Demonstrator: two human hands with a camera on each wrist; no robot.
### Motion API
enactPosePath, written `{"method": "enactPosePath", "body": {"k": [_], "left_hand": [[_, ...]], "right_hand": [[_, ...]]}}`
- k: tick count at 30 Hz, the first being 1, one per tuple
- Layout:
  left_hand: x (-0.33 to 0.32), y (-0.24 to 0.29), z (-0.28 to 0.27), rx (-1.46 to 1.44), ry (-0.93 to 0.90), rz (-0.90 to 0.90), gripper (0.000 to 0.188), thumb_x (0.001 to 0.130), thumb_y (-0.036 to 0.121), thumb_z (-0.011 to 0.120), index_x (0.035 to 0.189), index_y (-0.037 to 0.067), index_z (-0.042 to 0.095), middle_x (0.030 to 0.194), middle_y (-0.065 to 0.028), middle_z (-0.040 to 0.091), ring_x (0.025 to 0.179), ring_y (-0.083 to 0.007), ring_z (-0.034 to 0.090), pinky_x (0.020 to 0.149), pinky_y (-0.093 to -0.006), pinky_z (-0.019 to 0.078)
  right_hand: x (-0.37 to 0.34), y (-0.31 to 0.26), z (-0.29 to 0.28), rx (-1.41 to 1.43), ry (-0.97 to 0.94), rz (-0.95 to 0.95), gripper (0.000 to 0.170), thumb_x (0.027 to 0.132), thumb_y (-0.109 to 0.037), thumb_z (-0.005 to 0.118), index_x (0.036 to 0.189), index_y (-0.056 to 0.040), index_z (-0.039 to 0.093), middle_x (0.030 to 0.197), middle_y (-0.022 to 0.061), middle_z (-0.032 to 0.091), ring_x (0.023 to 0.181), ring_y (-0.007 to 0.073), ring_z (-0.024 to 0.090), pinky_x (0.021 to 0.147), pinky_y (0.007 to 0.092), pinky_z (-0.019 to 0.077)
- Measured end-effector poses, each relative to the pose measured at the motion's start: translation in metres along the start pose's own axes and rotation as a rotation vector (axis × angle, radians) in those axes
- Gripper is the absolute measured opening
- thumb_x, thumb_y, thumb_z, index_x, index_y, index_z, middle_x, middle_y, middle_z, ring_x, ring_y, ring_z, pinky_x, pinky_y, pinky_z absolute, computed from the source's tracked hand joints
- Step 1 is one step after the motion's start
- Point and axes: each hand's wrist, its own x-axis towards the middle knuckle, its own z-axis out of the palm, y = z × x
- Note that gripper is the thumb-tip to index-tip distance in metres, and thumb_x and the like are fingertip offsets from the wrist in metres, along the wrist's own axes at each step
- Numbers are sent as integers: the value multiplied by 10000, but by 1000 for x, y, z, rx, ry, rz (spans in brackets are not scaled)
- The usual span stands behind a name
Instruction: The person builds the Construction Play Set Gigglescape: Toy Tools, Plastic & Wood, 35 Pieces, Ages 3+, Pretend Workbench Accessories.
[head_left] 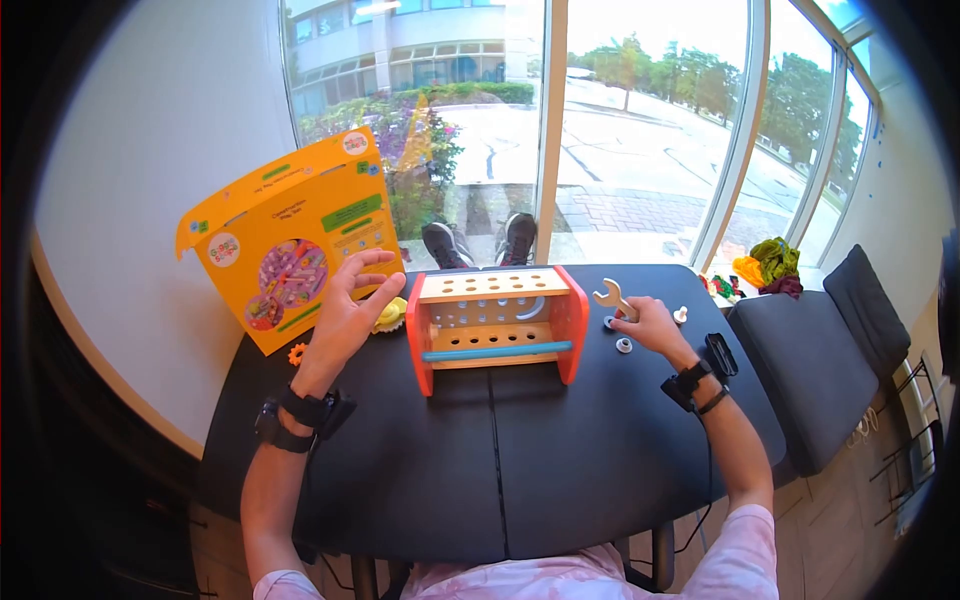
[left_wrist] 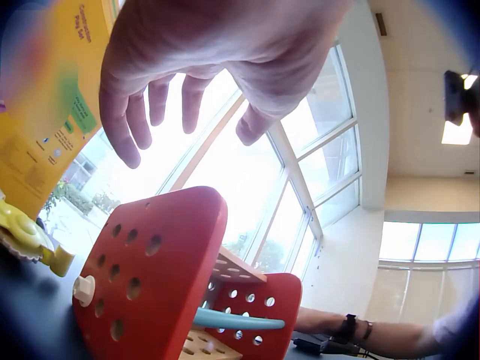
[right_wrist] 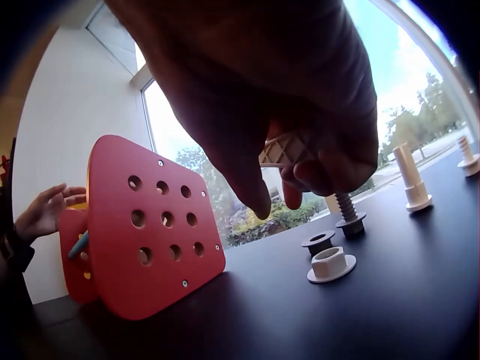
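Observation:
My right hand (head_left: pixel 652 326) grips a beige toy wrench (head_left: pixel 610 296) by its handle, with the forked end pointing away, above the table's right side. Below that hand stand a pale flanged nut (right_wrist: pixel 330 265), a dark grey ring (right_wrist: pixel 319 241) and a grey threaded bolt (right_wrist: pixel 350 221). My left hand (head_left: pixel 350 305) is raised, fingers spread and holding nothing, to the left of a toy toolbox (head_left: pixel 572 335). The toolbox has red side panels with holes, wooden shelves with holes and a blue bar (head_left: pixel 495 352). A white bolt head (left_wrist: pixel 84 291) sits in its left panel.
A yellow box (head_left: pixel 345 215) stands at the back left, with a yellow toy piece (head_left: pixel 391 316) and an orange gear (head_left: pixel 297 354) near it. Pale bolts (right_wrist: pixel 412 184) stand farther right. A black object (head_left: pixel 720 354) lies by the right wrist. A grey padded seat (head_left: pixel 800 365) adjoins the table.

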Motion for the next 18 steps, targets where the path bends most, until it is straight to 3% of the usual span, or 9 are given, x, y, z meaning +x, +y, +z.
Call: {"method": "enactPosePath", "body": {"k": [4, 7, 10, 11, 12, 15, 16, 18], "left_hand": [[-10, 27, -2, -3, 80, 70, 388, 1036, 261, 828, 1345, 50, 724, 1394, -98, 692, 1179, -167, 685, 880, -309, 600], [-19, 44, -2, 29, 57, 105, 283, 1038, 181, 815, 1271, 37, 746, 1329, -80, 718, 1083, -110, 682, 815, -259, 593], [-30, 62, 7, -41, -50, 63, 187, 1036, 128, 806, 1185, 21, 771, 1183, -46, 757, 959, -73, 691, 755, -238, 586], [-33, 69, 11, -85, -93, 40, 158, 1035, 115, 804, 1155, 15, 779, 1127, -32, 769, 918, -63, 694, 735, -236, 585], [-37, 77, 18, -90, -122, 106, 140, 1077, 92, 758, 1177, -1, 788, 955, -2, 741, 863, -35, 683, 700, -190, 558], [-46, 92, 33, -54, -245, 153, 231, 1079, 102, 757, 1274, -21, 782, 1019, -39, 783, 932, -47, 711, 737, -194, 582], [-47, 97, 35, 10, -332, 119, 333, 1104, 132, 739, 1399, -23, 748, 1152, -77, 813, 983, -77, 742, 782, -212, 607], [-53, 106, 54, -43, -300, 255, 353, 1127, 145, 710, 1444, -10, 729, 1238, -101, 805, 1029, -116, 755, 803, -243, 620]], "right_hand": [[14, 9, 24, -110, 176, -46, 407, 957, -336, 828, 1095, -2, 642, 962, 233, 796, 844, 411, 780, 786, 458, 601], [19, 2, 27, 84, 261, 101, 351, 1014, -292, 779, 1122, -25, 576, 889, 198, 779, 792, 308, 779, 757, 442, 605], [17, -18, 8, 571, 173, 167, 227, 1088, -205, 699, 1122, -64, 523, 923, 146, 773, 792, 195, 749, 722, 397, 597], [12, -31, -1, 655, 184, 95, 190, 1103, -187, 685, 1135, -67, 541, 945, 122, 768, 800, 165, 735, 711, 371, 588], [6, -49, -11, 739, 193, 22, 153, 1118, -169, 671, 1148, -70, 559, 967, 99, 764, 809, 135, 722, 701, 345, 579], [-23, -119, -36, 908, 192, -137, 138, 1135, -151, 674, 1208, -47, 621, 1024, 64, 762, 853, 106, 716, 710, 285, 557], [-33, -143, -42, 950, 190, -179, 156, 1136, -151, 682, 1232, -34, 643, 1041, 58, 764, 871, 106, 720, 720, 268, 551], [-56, -177, -53, 952, 28, -293, 168, 1123, -137, 716, 1242, -21, 695, 1042, 39, 763, 920, 105, 721, 772, 252, 552]]}}
